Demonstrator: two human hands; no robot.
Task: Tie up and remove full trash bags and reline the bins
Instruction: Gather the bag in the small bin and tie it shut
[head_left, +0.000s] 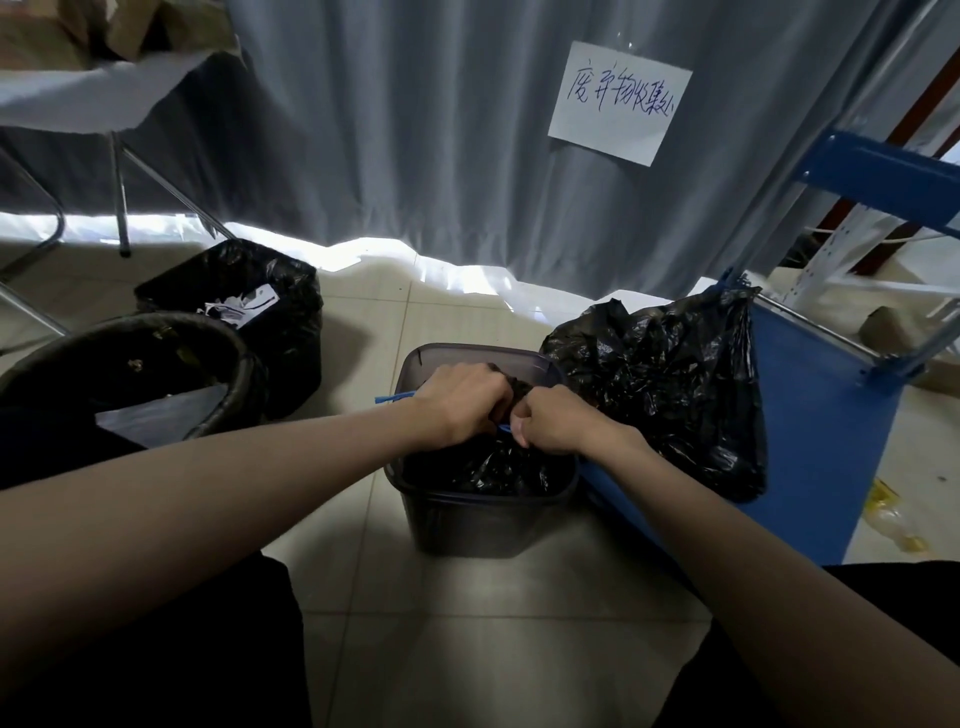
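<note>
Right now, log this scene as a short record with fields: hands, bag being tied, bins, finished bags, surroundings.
left hand: left hand grips the gathered neck of the black bag
right hand: right hand pinches the blue tie at the neck
bag being tied: sits inside the grey square bin
other bins: round bin and lined bin with paper scraps, both to the left
finished bags: one bunched black bag on the floor beside a blue frame
surroundings: grey curtain with a handwritten sign
</note>
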